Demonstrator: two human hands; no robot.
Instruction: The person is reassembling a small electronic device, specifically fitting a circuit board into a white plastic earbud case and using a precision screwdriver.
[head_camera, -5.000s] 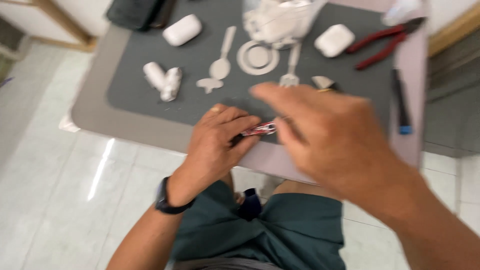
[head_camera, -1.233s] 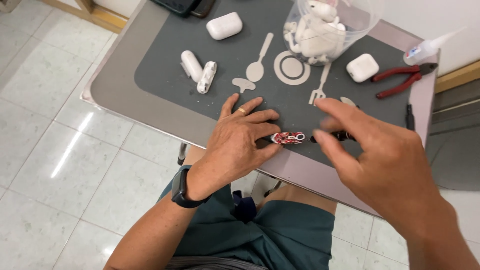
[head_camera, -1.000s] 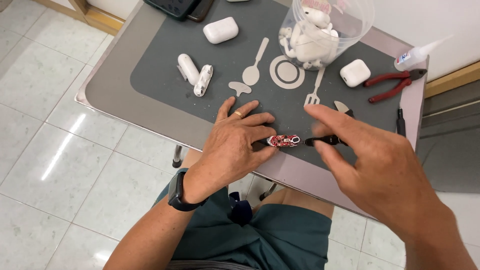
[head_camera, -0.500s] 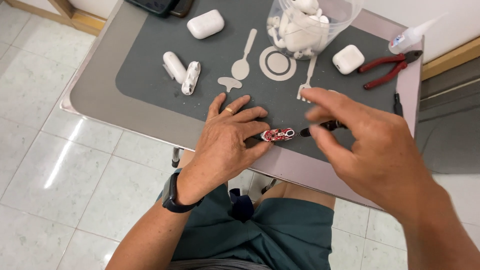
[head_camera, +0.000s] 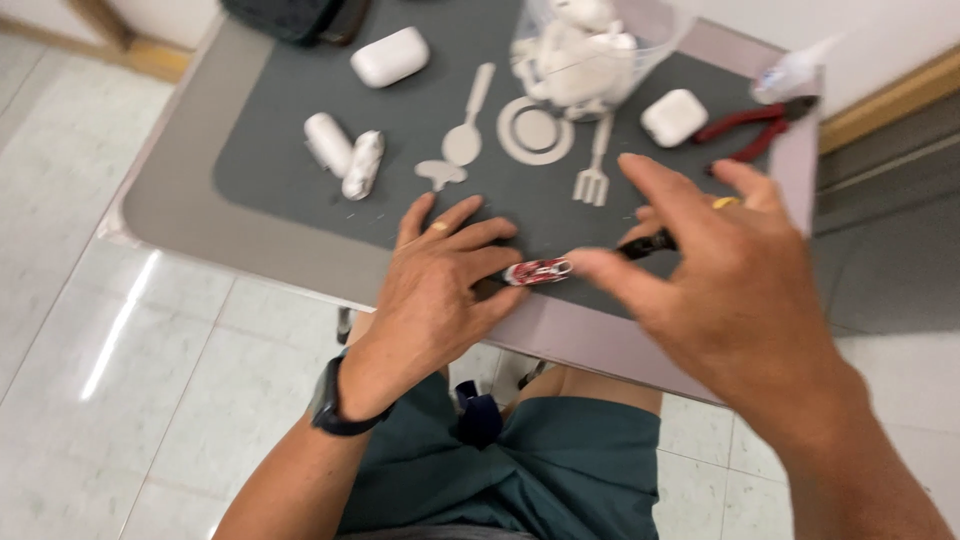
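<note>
Left hand (head_camera: 440, 290) lies flat near the front edge of the surface (head_camera: 190, 215), fingers spread, with its fingertips pressing down a small red and white piece (head_camera: 537, 271) on the grey mat (head_camera: 270, 170). So that grip is pinned on the piece, not wrapped around it. Right hand (head_camera: 720, 290) hovers just beside it, fingers pinched on a thin dark tool (head_camera: 648, 243) whose tip points at the piece. Further back on the mat: white spoon (head_camera: 465, 130) and fork (head_camera: 595, 165) cutouts, a ring (head_camera: 534, 132), two white cases (head_camera: 390, 56), red pliers (head_camera: 755, 128) and a clear tub (head_camera: 590, 50) of white parts.
</note>
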